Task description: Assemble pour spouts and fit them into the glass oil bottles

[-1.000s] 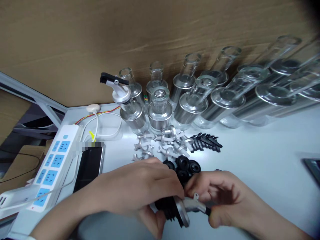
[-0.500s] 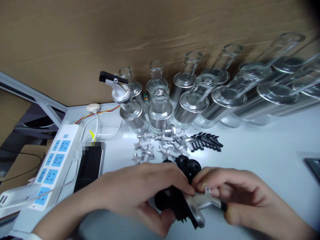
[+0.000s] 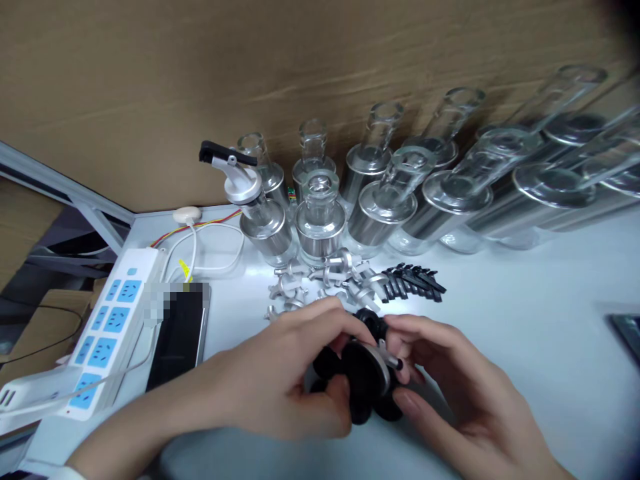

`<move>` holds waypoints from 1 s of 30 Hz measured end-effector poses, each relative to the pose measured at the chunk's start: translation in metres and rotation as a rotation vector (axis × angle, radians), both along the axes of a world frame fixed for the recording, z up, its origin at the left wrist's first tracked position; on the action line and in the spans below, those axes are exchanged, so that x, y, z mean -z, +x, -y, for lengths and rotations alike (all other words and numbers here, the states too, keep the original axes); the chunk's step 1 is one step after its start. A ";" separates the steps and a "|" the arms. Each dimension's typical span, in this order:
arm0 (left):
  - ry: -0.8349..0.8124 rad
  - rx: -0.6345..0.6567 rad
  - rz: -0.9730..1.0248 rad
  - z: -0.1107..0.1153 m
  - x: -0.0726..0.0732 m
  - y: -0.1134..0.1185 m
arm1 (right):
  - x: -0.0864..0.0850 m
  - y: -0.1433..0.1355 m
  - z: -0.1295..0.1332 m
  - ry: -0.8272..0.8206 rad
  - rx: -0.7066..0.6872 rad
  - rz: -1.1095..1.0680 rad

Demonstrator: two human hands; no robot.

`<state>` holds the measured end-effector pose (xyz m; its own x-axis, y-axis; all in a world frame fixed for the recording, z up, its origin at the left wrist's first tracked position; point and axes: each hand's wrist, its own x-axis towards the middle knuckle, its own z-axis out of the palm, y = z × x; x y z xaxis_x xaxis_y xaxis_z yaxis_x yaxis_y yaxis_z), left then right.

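My left hand [image 3: 305, 373] is closed on a pour spout, with thumb and fingers at its black stopper end. The spout's silver collar [image 3: 383, 367] faces right, and its thin dark-tipped tube [image 3: 395, 360] points at my right hand [image 3: 460, 393]. That hand is curved around the tube side, its thumb and fingers apart; whether a fingertip touches the tube is unclear. Round black rubber stoppers [image 3: 369, 321] lie behind and below the hands, partly hidden. Beyond them are loose silver pour spouts [image 3: 363, 293] and a row of black levers [image 3: 413, 283].
Several glass bottles with metal sleeves [image 3: 320, 230] stand along the cardboard wall [image 3: 175, 100]. One bottle [image 3: 267, 230] carries a fitted spout with a black lever [image 3: 227, 155]. At left are a white power strip [image 3: 107, 333], cables and a dark phone [image 3: 180, 340].
The held spout has turned, so its collar and tube now face right. My right hand's thumb has come away from the tube tip, and both hands have shifted slightly.
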<state>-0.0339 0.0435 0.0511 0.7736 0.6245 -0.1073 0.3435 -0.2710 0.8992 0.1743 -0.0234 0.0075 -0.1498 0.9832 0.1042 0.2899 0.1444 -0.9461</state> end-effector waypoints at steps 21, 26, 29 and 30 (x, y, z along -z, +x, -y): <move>-0.025 -0.073 -0.012 0.011 0.003 0.008 | -0.007 -0.008 -0.002 -0.207 -0.034 -0.191; -0.008 -0.075 -0.097 0.011 0.009 0.010 | -0.006 -0.008 -0.005 -0.191 -0.106 -0.153; -0.004 -0.122 -0.109 0.011 0.012 0.012 | -0.005 -0.009 -0.006 -0.140 -0.152 -0.055; -0.015 -0.137 -0.110 0.012 0.012 0.012 | -0.004 -0.009 -0.007 -0.114 -0.159 -0.020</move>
